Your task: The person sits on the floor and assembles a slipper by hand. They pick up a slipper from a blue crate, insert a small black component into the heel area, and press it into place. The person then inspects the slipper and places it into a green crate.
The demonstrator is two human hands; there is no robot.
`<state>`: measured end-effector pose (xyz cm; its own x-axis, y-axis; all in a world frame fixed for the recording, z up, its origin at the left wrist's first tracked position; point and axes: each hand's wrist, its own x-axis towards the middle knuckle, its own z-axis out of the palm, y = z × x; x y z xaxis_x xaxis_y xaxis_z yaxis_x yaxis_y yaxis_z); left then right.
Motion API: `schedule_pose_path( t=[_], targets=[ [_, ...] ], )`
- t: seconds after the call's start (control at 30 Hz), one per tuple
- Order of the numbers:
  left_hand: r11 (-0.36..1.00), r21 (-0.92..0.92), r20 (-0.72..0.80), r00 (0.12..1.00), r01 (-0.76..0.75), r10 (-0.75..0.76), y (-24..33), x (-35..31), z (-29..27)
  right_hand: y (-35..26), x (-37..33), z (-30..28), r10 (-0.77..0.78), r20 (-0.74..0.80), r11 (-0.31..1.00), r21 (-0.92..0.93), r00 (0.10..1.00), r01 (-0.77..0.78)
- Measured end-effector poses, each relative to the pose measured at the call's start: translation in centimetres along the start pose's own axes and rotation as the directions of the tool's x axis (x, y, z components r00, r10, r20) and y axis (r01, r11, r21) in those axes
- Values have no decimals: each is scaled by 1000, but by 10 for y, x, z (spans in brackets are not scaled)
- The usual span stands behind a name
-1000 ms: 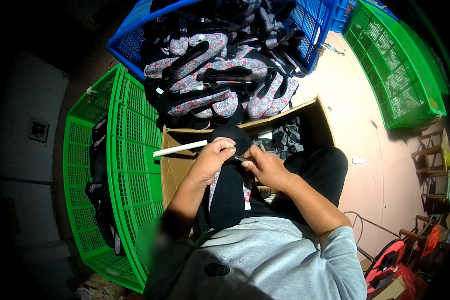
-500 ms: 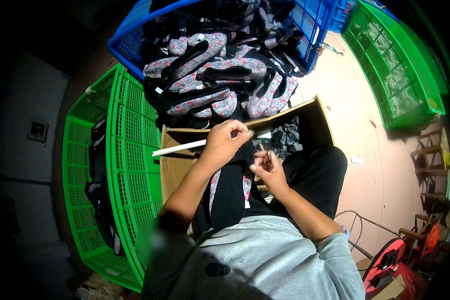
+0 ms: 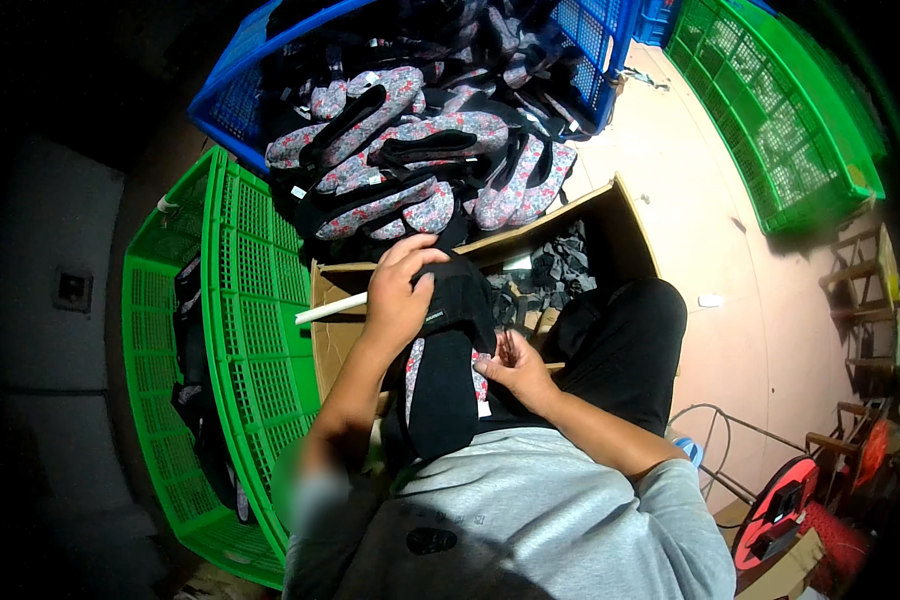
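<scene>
A black fabric slipper shoe (image 3: 445, 385) with floral-print sides and a small white tag lies lengthwise over my lap. My left hand (image 3: 400, 295) is closed over its far end, fingers curled on the black fabric. At its right side, my right hand (image 3: 520, 375) is closed, with the thumb against the floral edge. A small dark tool (image 3: 511, 348) shows among the right fingers; its exact kind is unclear. From behind my left hand a white rod (image 3: 332, 307) sticks out to the left.
An open cardboard box (image 3: 625, 215) with dark fabric scraps (image 3: 562, 265) stands just beyond my knees. Behind it, floral slipper shoes (image 3: 440, 140) overflow a blue crate (image 3: 232, 110). Green crates stand left (image 3: 260, 290) and far right (image 3: 760, 110). A red round-based object (image 3: 775, 515) is at lower right.
My left hand has moved left and opened from a pinch to lie over the shoe's far end. My right hand has come down and left onto the shoe's floral side. The view has shifted slightly.
</scene>
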<state>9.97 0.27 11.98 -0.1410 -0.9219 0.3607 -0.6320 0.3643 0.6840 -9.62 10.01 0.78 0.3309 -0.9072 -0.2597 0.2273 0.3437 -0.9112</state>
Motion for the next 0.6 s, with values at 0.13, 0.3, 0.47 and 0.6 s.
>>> schedule_pose_path(
  t=[0.13, 0.3, 0.47, 0.6],
  targets=[
    [881, -252, 105, 916, 400, -386, -14, -39, -8, -3, -1, 1, 9, 28, 995, 95, 1000, -12],
    [534, -548, 342, 755, 644, -559, -23, -93, -10, -5, -5, -3, 113, 129, 965, 222, 985, -139],
    [327, -709, 392, 735, 625, -553, -23, -110, -20, -2, -6, -5, 118, 279, 947, 256, 953, -192],
    [247, -754, 406, 728, 608, -553, -26, -121, -26, 1, -5, -1, 126, 244, 978, 134, 962, -162]
  ],
)
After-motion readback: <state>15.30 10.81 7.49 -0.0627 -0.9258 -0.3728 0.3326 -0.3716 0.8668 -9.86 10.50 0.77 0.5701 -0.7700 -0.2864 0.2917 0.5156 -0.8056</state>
